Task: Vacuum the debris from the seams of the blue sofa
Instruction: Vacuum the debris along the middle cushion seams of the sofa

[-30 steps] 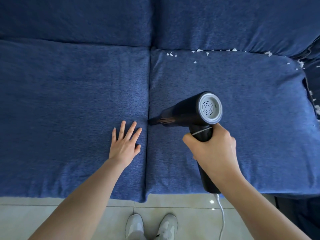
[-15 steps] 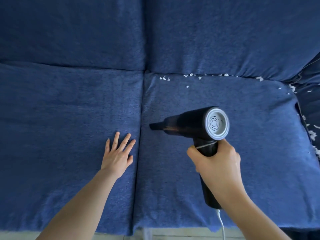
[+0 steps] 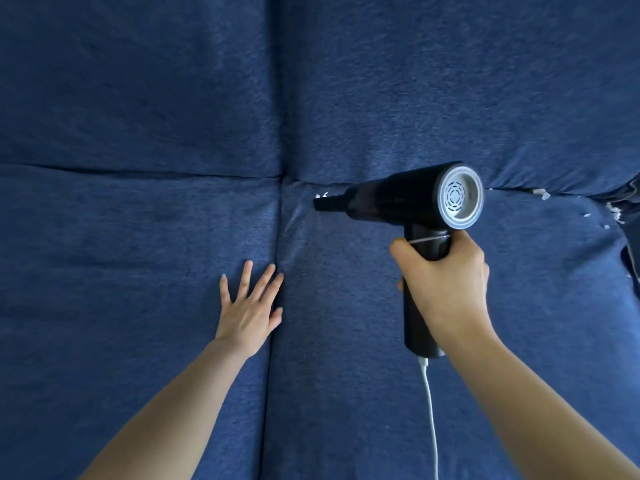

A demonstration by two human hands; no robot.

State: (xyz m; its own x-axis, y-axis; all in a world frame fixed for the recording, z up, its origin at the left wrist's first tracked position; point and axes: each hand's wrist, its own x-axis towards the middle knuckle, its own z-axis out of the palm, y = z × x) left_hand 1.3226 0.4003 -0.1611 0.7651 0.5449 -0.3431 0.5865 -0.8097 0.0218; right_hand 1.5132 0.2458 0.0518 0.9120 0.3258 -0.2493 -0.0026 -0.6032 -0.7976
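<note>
The blue sofa (image 3: pixel 138 254) fills the view, with a vertical seam between two seat cushions and a horizontal seam under the back cushions. My right hand (image 3: pixel 446 278) grips the handle of a black handheld vacuum (image 3: pixel 398 197). Its nozzle points left and reaches the back seam of the right cushion, beside a few white debris bits (image 3: pixel 321 195). More white debris (image 3: pixel 541 194) lies along the same seam at the right. My left hand (image 3: pixel 249 310) rests flat with fingers spread on the left cushion, its fingertips at the vertical seam.
A white cord (image 3: pixel 431 417) hangs from the bottom of the vacuum handle over the right cushion. At the far right edge, the sofa's armrest (image 3: pixel 632 202) has further white scraps along its seam.
The view has moved closer and up, so the floor is out of sight. The vacuum has left the vertical seam and travelled back to the rear seam. My left hand stayed flat by the vertical seam.
</note>
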